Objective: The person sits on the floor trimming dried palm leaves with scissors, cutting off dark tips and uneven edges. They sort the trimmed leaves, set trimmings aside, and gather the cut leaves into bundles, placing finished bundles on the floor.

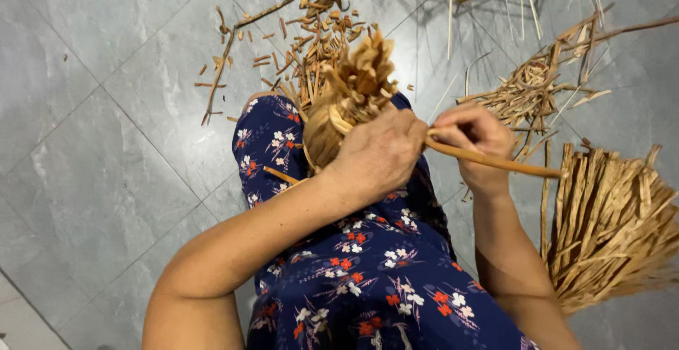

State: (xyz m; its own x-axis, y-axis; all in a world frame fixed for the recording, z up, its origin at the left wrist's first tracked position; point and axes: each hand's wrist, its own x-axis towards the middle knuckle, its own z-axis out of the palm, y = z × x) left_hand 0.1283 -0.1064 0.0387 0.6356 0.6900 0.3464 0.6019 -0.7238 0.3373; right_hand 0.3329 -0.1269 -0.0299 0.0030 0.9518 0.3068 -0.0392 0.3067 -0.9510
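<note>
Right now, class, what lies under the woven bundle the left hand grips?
Under the woven bundle shows the person's knee in dark blue floral cloth, then grey floor tiles. The left hand covers the bundle's near side, hiding where it rests.

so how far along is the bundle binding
Done: the bundle already has strip wraps around its middle, and offcuts litter the floor. In hand: the left hand grips the bundle while the right hand pulls a strip. Left: the pile lies loose.
</note>
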